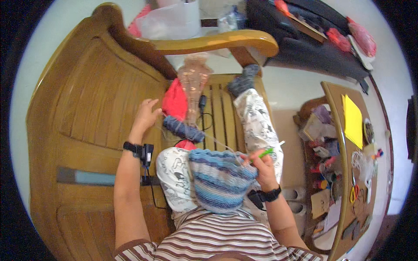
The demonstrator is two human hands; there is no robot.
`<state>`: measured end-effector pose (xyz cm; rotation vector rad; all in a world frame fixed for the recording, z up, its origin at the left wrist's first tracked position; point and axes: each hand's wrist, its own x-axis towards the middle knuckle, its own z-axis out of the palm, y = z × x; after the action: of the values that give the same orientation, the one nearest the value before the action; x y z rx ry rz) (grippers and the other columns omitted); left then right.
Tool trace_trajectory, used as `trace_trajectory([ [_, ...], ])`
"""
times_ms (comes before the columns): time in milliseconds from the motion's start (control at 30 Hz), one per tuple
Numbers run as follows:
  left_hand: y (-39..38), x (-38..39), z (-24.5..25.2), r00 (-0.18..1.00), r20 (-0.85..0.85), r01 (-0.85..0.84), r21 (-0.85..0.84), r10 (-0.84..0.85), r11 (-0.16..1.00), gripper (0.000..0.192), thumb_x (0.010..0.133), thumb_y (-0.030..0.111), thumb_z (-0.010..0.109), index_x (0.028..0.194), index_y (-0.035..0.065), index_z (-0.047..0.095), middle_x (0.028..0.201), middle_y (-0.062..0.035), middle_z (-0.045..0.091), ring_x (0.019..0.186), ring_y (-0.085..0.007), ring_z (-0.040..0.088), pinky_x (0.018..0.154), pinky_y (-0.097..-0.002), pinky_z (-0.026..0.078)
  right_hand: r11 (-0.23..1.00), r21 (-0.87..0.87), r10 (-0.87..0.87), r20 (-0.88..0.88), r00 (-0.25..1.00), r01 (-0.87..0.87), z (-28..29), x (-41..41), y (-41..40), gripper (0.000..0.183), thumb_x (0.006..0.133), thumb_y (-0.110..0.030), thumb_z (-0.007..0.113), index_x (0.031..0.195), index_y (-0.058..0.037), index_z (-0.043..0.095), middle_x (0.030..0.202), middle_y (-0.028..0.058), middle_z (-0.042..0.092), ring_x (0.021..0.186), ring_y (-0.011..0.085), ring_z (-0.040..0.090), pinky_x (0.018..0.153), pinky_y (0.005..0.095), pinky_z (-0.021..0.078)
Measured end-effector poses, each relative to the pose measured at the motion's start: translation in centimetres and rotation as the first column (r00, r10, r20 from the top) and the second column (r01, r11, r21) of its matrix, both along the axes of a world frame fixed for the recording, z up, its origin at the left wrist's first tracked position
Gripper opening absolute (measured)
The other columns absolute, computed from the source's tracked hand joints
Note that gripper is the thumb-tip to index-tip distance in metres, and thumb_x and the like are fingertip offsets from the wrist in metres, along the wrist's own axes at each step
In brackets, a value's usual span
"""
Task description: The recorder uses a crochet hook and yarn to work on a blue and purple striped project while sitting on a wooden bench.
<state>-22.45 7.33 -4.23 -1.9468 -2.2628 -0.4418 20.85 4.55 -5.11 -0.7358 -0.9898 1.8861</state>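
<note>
My right hand point(265, 168) grips a crochet hook with a green handle point(267, 152) at the upper right edge of a blue, grey and white striped crocheted piece point(222, 182). That piece lies in my lap against the striped shirt. A pale strand of yarn point(217, 142) runs from its edge toward a dark blue-grey yarn ball point(183, 129) on the bench seat. My left hand point(147, 115) is raised beside the ball with its fingers apart. Yarn passes close to its thumb; whether it touches the strand is unclear.
A red cloth item point(175, 100) and a brown patterned strip point(193, 84) lie on the slatted wooden bench point(223, 114). A black cable point(153, 194) hangs from my left wrist device. At right, a table point(351, 163) bears yellow paper point(352, 120) and scissors point(354, 192).
</note>
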Motion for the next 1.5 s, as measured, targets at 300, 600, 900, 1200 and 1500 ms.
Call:
trace_trajectory([
  [300,-4.7,19.8,3.9,-0.299,0.954,0.595,0.184,0.003,0.782,0.074,0.083,0.049,0.049,0.139,0.0106,0.019,0.136,-0.0124,0.032,0.118,-0.0268,0.041,0.089,-0.0419,0.041,0.998,0.005,0.065,-0.117,0.991,-0.065,-0.3,-1.1,0.7,0.012,0.088,-0.016,0.052,0.093,-0.005,0.053,0.087,0.0069,0.062,0.079,0.0128,0.058,0.074,0.0262,0.0457],
  [600,-2.6,21.9,0.0,-0.289,0.956,0.646,0.227,-0.042,0.728,0.084,0.08,0.065,0.038,0.137,0.0066,0.02,0.135,-0.0132,0.032,0.121,-0.0257,0.037,0.1,-0.0407,0.028,0.996,-0.09,0.003,-0.145,0.989,-0.016,0.0,-2.2,0.1,0.012,0.087,-0.017,0.053,0.09,-0.0054,0.052,0.08,0.0086,0.062,0.077,0.0169,0.06,0.098,0.0379,0.035],
  [900,-3.4,19.3,2.2,-0.029,0.987,0.544,0.149,-0.159,0.826,0.087,0.075,0.073,0.033,0.132,0.007,0.032,0.135,-0.0101,0.034,0.114,-0.0232,0.043,0.08,-0.0348,0.044,0.989,-0.143,-0.052,-0.172,0.984,0.027,-0.2,-1.4,0.0,0.013,0.085,-0.019,0.056,0.089,-0.0068,0.052,0.078,0.0065,0.061,0.076,0.0166,0.06,0.1,0.0414,0.0321],
  [1200,-2.8,21.7,-0.9,0.083,0.958,0.618,0.166,-0.274,0.768,0.073,0.081,0.062,0.038,0.129,0.0075,0.035,0.134,-0.0132,0.034,0.119,-0.0246,0.039,0.093,-0.0388,0.036,0.994,-0.109,-0.009,-0.193,0.981,-0.012,0.0,-1.7,0.0,0.015,0.084,-0.02,0.057,0.089,-0.0064,0.053,0.078,0.0064,0.061,0.076,0.0163,0.06,0.101,0.0417,0.0313],
  [1500,-4.4,21.7,2.0,-0.462,0.886,0.501,0.29,-0.032,0.816,0.033,0.088,0.012,0.046,0.119,0.0029,0.051,0.11,-0.0082,0.055,0.1,-0.016,0.052,0.085,-0.0261,0.04,0.988,-0.101,-0.131,-0.151,0.98,0.117,0.0,-1.9,-0.1,0.009,0.087,-0.013,0.053,0.091,-0.0051,0.052,0.08,0.0074,0.062,0.076,0.0157,0.06,0.097,0.0347,0.0358],
])
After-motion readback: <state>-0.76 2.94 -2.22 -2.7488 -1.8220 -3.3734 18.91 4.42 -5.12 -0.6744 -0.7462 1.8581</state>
